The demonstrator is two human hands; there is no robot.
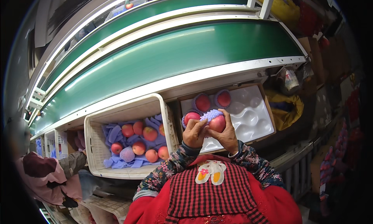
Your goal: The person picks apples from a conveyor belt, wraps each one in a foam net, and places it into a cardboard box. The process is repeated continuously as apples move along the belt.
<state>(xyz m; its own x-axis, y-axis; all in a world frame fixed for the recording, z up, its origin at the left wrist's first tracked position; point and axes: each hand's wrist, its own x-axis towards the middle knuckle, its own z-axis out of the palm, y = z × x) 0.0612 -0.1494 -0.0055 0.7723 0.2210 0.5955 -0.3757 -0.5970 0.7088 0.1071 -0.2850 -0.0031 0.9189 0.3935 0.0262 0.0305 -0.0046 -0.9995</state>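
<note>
Above the near edge of a white moulded tray (252, 113) in a cardboard box, my right hand (227, 135) is closed around a red apple (218, 125). A lilac foam net sleeve (211, 115) covers the far part of that apple. My left hand (194, 134) pinches the sleeve's edge at the apple's left side. Two sleeved apples sit in the tray's far cups, one apple (202, 102) left of another apple (223, 98). A third sleeved apple (191, 118) lies just beyond my left hand, partly hidden by it.
On the left, a white plastic crate (91, 146) holds several bare apples, blue-lilac foam pieces and one sleeved apple (127, 154). A green conveyor belt (186, 53) with a white metal rim runs beyond. A yellow bag (289, 111) lies right of the box. Another person's sleeve (74, 163) shows at far left.
</note>
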